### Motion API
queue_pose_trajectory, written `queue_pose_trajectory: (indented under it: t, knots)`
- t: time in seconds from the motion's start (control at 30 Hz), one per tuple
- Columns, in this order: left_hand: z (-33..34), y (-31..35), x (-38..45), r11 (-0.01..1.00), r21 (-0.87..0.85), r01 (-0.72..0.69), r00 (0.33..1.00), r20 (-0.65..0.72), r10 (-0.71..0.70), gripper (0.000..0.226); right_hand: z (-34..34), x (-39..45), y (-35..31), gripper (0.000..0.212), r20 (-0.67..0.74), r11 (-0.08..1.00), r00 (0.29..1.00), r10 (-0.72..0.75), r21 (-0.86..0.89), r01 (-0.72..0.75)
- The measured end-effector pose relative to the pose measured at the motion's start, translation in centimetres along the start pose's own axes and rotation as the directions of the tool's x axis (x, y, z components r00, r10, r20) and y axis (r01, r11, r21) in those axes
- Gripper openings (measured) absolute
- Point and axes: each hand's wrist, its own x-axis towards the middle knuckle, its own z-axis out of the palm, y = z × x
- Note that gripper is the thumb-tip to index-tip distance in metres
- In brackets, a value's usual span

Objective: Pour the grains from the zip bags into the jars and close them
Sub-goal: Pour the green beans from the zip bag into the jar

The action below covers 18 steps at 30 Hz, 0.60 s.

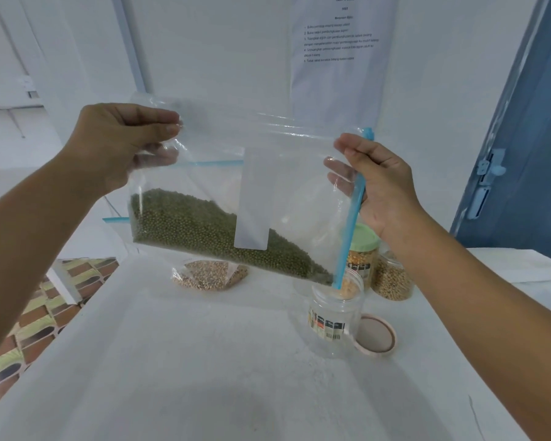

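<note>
I hold a clear zip bag point(293, 186) of green grains in the air over the white table point(178, 361). My left hand point(121, 144) pinches the bag's upper left corner. My right hand point(379, 183) grips its right edge along the blue zip strip. The bag tilts down to the right, and its lower right corner hangs just above the mouth of an open clear jar point(334, 316). The green grains lie along the bag's low edge. A pinkish lid point(376, 337) lies flat beside the jar.
Another zip bag of tan grains point(207, 275) lies on the table behind. A green-lidded jar of yellow kernels point(361, 253) and a jar of beige grains point(392, 278) stand at the back right. The table's left edge drops to a tiled floor point(29, 329).
</note>
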Motion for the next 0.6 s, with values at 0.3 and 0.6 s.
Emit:
queue_pose_trajectory:
  t: [0.3,0.6]
  knots:
    - [0.0,0.5,1.3,1.0,-0.003,-0.026,0.999,0.036,0.026,0.016,0.0,0.2,-0.2,0.019,-0.025,0.999,0.999,-0.021,0.023,0.022]
    - [0.0,1.1,2.5,0.999,-0.005,-0.052,0.996,0.074,0.053,0.017,0.3,0.3,-0.3,0.019,-0.047,0.998,0.998,-0.051,0.021,0.052]
